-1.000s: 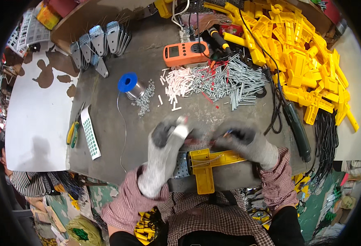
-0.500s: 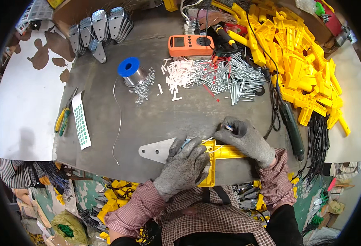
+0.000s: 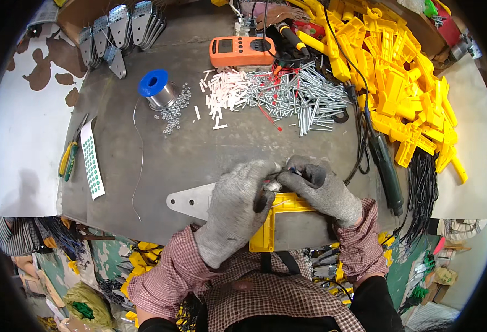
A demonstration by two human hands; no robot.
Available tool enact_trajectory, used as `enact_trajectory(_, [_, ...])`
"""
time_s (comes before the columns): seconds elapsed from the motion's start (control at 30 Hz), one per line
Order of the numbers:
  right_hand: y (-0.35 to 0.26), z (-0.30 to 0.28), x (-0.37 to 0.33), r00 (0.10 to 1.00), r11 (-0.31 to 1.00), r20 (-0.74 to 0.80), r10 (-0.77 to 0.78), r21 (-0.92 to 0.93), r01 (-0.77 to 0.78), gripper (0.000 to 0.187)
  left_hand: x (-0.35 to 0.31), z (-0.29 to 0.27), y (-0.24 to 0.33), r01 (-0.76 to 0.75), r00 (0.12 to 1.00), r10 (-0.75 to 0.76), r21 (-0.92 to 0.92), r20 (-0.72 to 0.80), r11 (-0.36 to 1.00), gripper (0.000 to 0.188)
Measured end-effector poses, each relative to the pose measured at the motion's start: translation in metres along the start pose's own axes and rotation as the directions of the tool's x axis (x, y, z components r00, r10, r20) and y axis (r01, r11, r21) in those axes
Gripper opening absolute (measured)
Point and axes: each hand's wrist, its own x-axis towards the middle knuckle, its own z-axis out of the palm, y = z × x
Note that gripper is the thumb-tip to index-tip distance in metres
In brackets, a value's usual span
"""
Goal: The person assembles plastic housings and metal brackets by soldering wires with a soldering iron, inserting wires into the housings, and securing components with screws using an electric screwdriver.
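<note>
Both my hands wear grey gloves and meet over a yellow plastic part (image 3: 263,235) near the table's front edge. A flat grey metal plate (image 3: 191,200) with two holes sticks out leftward from under my left hand (image 3: 232,207). My left fingertips are pinched together beside those of my right hand (image 3: 323,191), just above the yellow part. Whatever is between the fingers of either hand is small and mostly hidden. A pale wire (image 3: 278,203) shows on the yellow part below my fingers.
Beyond lie a solder spool (image 3: 163,94), nuts (image 3: 174,113), white sleeves (image 3: 227,91), screws (image 3: 310,99) and an orange meter (image 3: 241,51). Yellow parts (image 3: 390,83) and a dark-green corded tool (image 3: 386,169) are at right. Pliers (image 3: 69,152) and a sticker strip (image 3: 91,160) lie left.
My left hand has lifted off the plate and yellow part, and its fingers have come up to my right fingertips. The whole view has shifted slightly, moving things on the table leftward.
</note>
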Motion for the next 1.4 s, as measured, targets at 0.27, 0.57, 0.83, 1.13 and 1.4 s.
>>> enact_trajectory(0.27, [0.007,-0.006,0.002,0.993,0.913,-0.021,0.114,0.396,-0.097,0.03,-0.005,0.004,-0.008,0.253,0.964,-0.255,-0.515,0.068,0.819,0.035])
enact_trajectory(0.57, [-0.001,0.001,0.005,0.991,0.863,-0.041,0.125,0.498,-0.088,0.02,-0.008,0.004,-0.011,0.31,0.941,-0.324,-0.629,0.097,0.713,0.045])
enact_trajectory(0.83, [0.005,0.001,0.007,0.997,0.932,-0.079,-0.016,0.36,0.044,0.017,-0.003,0.002,-0.013,0.3,0.948,-0.289,-0.688,0.135,0.661,0.03])
enact_trajectory(1.13, [-0.005,0.0,0.002,0.997,0.926,-0.07,0.041,0.378,-0.012,0.01,0.001,-0.001,-0.005,0.389,0.917,-0.339,-0.666,0.212,0.637,0.031])
enact_trajectory(1.4, [-0.008,0.008,-0.004,0.971,0.971,-0.187,-0.148,0.158,0.178,0.012,0.005,-0.006,0.002,0.267,0.962,-0.246,-0.584,0.117,0.766,0.02])
